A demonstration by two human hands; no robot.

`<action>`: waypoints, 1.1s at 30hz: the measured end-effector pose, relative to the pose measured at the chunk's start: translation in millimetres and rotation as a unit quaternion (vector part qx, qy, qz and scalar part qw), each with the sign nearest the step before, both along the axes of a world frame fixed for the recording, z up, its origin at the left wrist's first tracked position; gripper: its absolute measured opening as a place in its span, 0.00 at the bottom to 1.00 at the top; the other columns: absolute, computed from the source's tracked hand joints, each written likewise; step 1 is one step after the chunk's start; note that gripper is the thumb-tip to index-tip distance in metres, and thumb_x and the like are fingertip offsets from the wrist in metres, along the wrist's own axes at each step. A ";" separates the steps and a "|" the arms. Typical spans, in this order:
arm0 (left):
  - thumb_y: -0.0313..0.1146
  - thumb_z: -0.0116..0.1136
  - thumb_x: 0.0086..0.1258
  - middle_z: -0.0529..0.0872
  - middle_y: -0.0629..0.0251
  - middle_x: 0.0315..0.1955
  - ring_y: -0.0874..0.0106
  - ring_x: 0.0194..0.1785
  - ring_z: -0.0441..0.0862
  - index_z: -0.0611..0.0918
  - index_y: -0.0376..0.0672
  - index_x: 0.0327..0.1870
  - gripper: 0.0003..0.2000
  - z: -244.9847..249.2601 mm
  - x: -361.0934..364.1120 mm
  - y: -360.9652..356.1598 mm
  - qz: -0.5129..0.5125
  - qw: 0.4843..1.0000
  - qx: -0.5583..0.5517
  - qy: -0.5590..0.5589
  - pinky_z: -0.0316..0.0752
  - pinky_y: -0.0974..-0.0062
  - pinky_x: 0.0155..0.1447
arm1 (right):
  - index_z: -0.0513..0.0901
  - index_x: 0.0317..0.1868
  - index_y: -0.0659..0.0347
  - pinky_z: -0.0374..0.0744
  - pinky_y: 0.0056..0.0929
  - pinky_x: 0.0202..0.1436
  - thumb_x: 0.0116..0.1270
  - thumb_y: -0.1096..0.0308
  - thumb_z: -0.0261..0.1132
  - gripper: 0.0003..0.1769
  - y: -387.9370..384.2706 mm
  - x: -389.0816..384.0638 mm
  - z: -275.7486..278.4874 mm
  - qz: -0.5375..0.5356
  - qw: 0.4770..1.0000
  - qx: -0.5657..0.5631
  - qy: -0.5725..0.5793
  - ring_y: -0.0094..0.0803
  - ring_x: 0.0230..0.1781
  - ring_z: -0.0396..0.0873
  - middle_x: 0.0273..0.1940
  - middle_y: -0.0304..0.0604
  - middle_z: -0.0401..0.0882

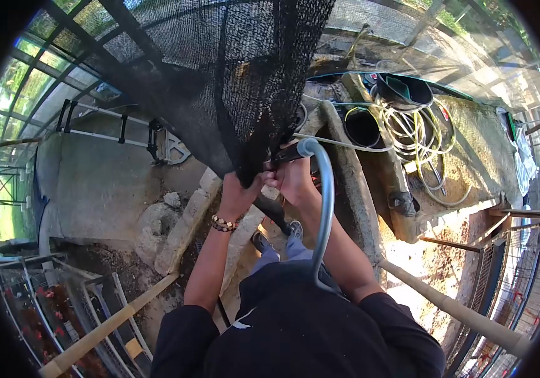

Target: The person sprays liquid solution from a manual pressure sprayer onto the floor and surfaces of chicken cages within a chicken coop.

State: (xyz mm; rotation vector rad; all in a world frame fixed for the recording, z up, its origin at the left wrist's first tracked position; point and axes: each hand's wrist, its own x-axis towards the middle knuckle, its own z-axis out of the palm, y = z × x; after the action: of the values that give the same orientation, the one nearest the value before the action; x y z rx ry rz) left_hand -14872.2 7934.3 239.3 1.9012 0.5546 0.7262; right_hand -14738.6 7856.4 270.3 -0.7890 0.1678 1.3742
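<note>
Black shade net hangs in front of me, gathered to a narrow bunch at its lower end. My left hand, with a beaded bracelet at the wrist, is closed around that bunch. Close beside it, my right hand has its fingers pinched at the same gathered edge, and the fingertips of both hands meet. A curved grey tube with a black end piece passes over my right hand and wrist. Part of the fingers is hidden by net and shadow.
A coiled pale hose lies right beside a black bucket. An aluminium ladder rests at left. Concrete curbs flank my feet. Bamboo poles run low on both sides, near wire cages.
</note>
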 end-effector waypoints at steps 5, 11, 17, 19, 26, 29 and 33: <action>0.25 0.61 0.60 0.80 0.53 0.54 0.64 0.57 0.77 0.79 0.41 0.51 0.16 61.8 9.7 16.6 0.048 0.984 0.129 -0.112 0.71 0.64 0.58 | 0.73 0.31 0.53 0.69 0.25 0.22 0.69 0.46 0.47 0.20 6.4 -8.9 -1.0 -0.015 0.993 -0.019 -0.114 0.25 0.20 0.68 0.23 0.34 0.68; 0.26 0.59 0.56 0.73 0.65 0.61 0.66 0.75 0.56 0.79 0.47 0.49 0.17 186.9 62.9 30.1 -0.085 0.807 0.578 0.091 0.46 0.51 0.76 | 0.73 0.30 0.56 0.67 0.23 0.19 0.65 0.48 0.48 0.20 2.1 -6.2 0.5 -0.062 0.991 -0.062 -0.106 0.24 0.17 0.67 0.22 0.34 0.67; 0.31 0.61 0.58 0.81 0.70 0.39 0.71 0.59 0.74 0.81 0.46 0.31 0.03 211.4 80.6 30.5 -0.163 0.742 0.641 0.109 0.54 0.60 0.75 | 0.72 0.33 0.56 0.68 0.25 0.20 0.67 0.46 0.50 0.21 6.2 30.7 -12.6 -0.201 0.970 0.004 -0.135 0.26 0.19 0.68 0.23 0.37 0.69; 0.32 0.62 0.57 0.80 0.70 0.33 0.72 0.51 0.78 0.81 0.45 0.29 0.03 205.2 84.6 24.7 -0.170 0.752 0.634 0.065 0.59 0.63 0.73 | 0.73 0.31 0.56 0.66 0.22 0.18 0.69 0.54 0.46 0.17 12.1 38.1 -1.9 -0.257 0.954 0.005 -0.155 0.22 0.17 0.67 0.21 0.35 0.70; 0.28 0.60 0.57 0.78 0.71 0.31 0.72 0.45 0.77 0.85 0.49 0.38 0.08 181.6 94.8 42.6 -0.165 0.771 0.610 0.080 0.64 0.65 0.68 | 0.71 0.35 0.56 0.70 0.23 0.22 0.67 0.54 0.52 0.13 -4.9 101.2 23.2 -0.212 0.969 0.096 -0.087 0.23 0.21 0.69 0.25 0.35 0.70; 0.31 0.59 0.59 0.79 0.69 0.37 0.69 0.50 0.74 0.86 0.52 0.43 0.12 164.6 90.7 77.8 -0.093 0.723 0.647 0.225 0.57 0.60 0.70 | 0.71 0.56 0.50 0.70 0.26 0.31 0.68 0.54 0.56 0.19 -58.0 129.3 33.6 -0.180 0.948 0.261 -0.029 0.31 0.34 0.64 0.36 0.39 0.66; 0.35 0.58 0.58 0.79 0.64 0.41 0.66 0.58 0.70 0.88 0.50 0.40 0.11 149.7 75.2 104.8 0.027 0.695 0.634 0.337 0.49 0.51 0.72 | 0.73 0.59 0.49 0.69 0.26 0.29 0.71 0.52 0.52 0.20 -137.3 122.8 39.9 -0.188 0.950 0.235 -0.081 0.34 0.35 0.65 0.38 0.40 0.68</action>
State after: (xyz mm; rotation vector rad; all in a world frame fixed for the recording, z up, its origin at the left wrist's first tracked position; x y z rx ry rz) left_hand -14797.0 8039.1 389.1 3.5569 0.5842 0.3807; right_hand -14615.8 7719.1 310.1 -0.4357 -0.1320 0.9273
